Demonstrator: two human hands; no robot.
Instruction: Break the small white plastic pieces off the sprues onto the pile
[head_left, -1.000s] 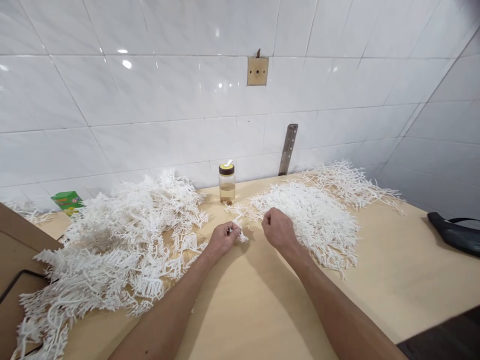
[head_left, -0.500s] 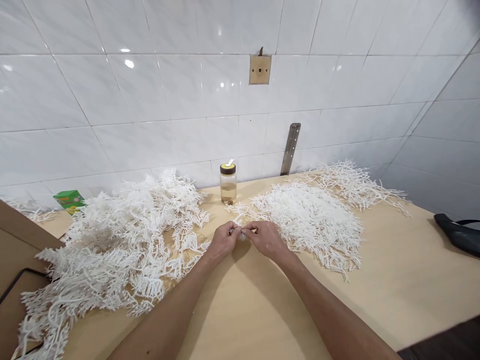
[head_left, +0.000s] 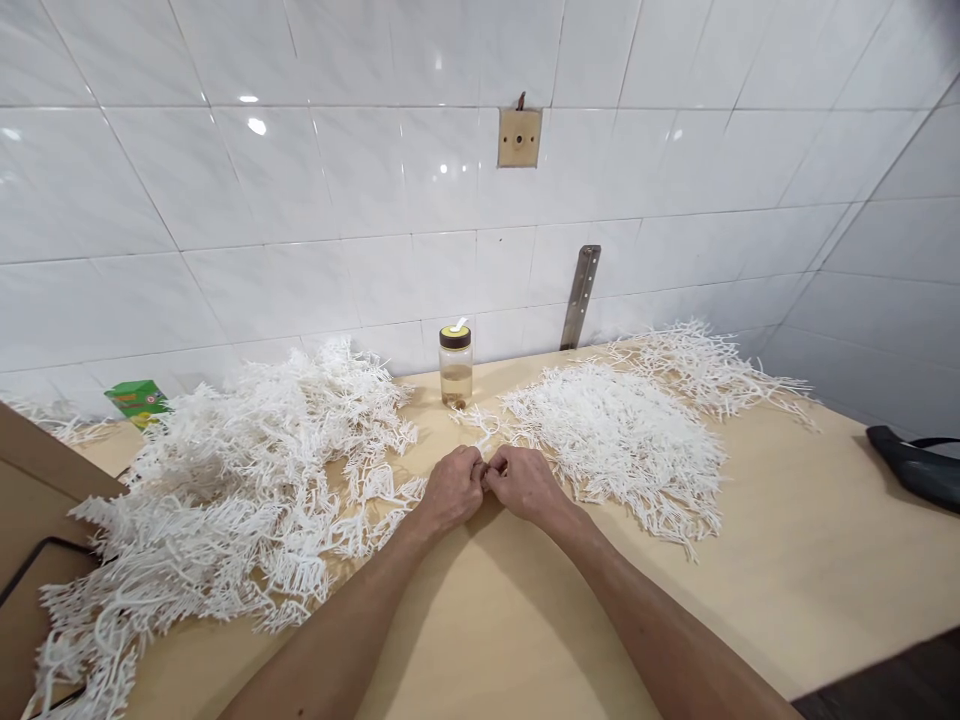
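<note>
While the left hand (head_left: 452, 487) and right hand (head_left: 527, 484) are close together over the worktop (head_left: 491, 630), their grip is hidden, so I cannot tell what they hold. Loose white strands (head_left: 488, 428) lie just beyond, toward the back edge. A tangled heap (head_left: 262, 480) crowds the left edge, a flatter heap (head_left: 626, 440) lies toward the back right corner; I'd judge the work partway, though which is finished I can't tell.

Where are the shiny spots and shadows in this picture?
In the head view, glare spots dot the tiled wall; in that view too, soft shadows lie on the table below the left hand and right hand; its top right corner looks dark.
</note>
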